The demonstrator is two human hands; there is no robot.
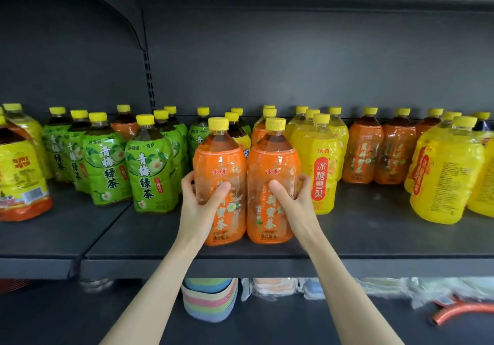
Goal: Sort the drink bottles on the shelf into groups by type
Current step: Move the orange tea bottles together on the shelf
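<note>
Two orange-labelled bottles with yellow caps stand side by side at the front of the dark shelf (267, 253). My left hand (199, 203) grips the left orange bottle (220, 163), thumb across its label. My right hand (292, 200) grips the right orange bottle (275, 163) in the same way. To their left stands a group of green-labelled bottles (151, 168). A yellow-labelled bottle (319, 168) stands just right of my right hand, with more behind it. Further right are two more orange bottles (379, 155) and large yellow ones (445, 179).
A yellow bottle with an orange base (21, 179) stands at the far left. A shelf bracket and slotted upright (149, 77) rise behind the green bottles. Below the shelf lie stacked pastel bowls (211, 299), wrapped packs and an orange handle (459, 310).
</note>
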